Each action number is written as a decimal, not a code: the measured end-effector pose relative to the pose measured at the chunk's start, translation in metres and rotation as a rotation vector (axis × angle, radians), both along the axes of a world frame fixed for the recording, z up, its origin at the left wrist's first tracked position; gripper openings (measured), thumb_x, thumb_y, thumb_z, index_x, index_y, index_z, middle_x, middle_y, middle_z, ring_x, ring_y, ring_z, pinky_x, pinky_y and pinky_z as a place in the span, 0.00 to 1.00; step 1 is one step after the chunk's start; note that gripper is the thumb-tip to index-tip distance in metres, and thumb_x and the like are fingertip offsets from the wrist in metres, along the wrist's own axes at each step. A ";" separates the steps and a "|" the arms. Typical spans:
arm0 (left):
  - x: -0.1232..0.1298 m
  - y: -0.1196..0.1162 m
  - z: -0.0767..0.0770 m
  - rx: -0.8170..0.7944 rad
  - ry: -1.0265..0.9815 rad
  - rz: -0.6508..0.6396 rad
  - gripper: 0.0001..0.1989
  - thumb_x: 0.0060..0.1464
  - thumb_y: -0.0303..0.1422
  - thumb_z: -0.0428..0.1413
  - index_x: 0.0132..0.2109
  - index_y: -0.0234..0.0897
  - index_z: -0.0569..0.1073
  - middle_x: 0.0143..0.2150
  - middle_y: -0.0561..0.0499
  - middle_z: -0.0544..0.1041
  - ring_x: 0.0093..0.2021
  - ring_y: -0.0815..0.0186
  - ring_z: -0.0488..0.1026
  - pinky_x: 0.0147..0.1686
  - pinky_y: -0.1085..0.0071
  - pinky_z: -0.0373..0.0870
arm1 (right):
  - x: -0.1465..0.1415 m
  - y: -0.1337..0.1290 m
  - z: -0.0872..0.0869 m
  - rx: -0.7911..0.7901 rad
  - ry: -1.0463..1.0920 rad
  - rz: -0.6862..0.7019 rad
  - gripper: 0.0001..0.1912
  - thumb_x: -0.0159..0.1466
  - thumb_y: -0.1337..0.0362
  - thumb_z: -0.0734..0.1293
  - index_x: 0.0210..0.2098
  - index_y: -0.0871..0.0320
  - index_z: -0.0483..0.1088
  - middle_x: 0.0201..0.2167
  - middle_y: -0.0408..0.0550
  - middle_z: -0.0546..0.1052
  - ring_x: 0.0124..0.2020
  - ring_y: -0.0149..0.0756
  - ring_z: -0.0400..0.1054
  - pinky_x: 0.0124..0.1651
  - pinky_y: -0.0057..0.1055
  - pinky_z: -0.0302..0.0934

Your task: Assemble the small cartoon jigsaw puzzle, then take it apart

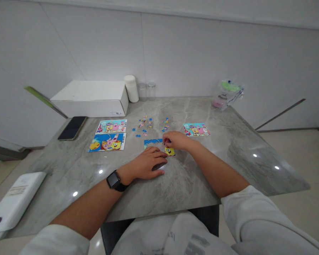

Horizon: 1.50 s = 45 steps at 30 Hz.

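In the head view, the puzzle (169,151) lies under the right fingers (166,140).

Two hands (149,163) (177,140), two glasses (143,92) (151,91), one phone (72,128), one watch (113,179), one white box (89,98)

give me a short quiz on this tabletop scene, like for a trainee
1. Which hand reaches over the upper edge of the yellow puzzle section?
a) left
b) right
c) neither

2. True or false: the dark watch is worn on the right wrist.

3. Put in order, from the person's left to right: clear bag, phone, white bottle.

Key:
1. b, the right hand.
2. False; the dark watch is on the left wrist.
3. Phone, white bottle, clear bag.
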<state>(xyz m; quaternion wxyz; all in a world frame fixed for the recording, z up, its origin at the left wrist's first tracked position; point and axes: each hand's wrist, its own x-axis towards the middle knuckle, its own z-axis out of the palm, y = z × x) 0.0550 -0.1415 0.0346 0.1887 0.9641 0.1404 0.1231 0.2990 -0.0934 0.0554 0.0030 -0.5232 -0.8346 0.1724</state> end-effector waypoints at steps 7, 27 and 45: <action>0.001 0.001 0.000 0.022 0.018 0.005 0.18 0.67 0.44 0.58 0.59 0.43 0.78 0.67 0.47 0.76 0.62 0.49 0.69 0.64 0.49 0.63 | 0.016 -0.004 0.015 0.001 -0.058 0.001 0.09 0.65 0.63 0.73 0.46 0.55 0.80 0.45 0.48 0.84 0.44 0.38 0.76 0.44 0.28 0.60; -0.060 0.054 -0.003 0.092 -0.083 0.402 0.18 0.63 0.41 0.63 0.57 0.42 0.75 0.67 0.43 0.74 0.67 0.50 0.69 0.68 0.48 0.65 | 0.019 -0.007 0.016 -0.057 -0.138 -0.007 0.14 0.67 0.54 0.74 0.48 0.53 0.81 0.46 0.49 0.84 0.46 0.41 0.77 0.43 0.29 0.62; -0.059 0.057 -0.017 -0.012 0.011 0.386 0.25 0.56 0.49 0.68 0.55 0.44 0.75 0.63 0.45 0.76 0.62 0.50 0.71 0.63 0.52 0.65 | 0.008 -0.023 0.009 -0.062 -0.245 -0.011 0.24 0.59 0.59 0.78 0.55 0.52 0.78 0.58 0.54 0.73 0.48 0.43 0.77 0.47 0.30 0.67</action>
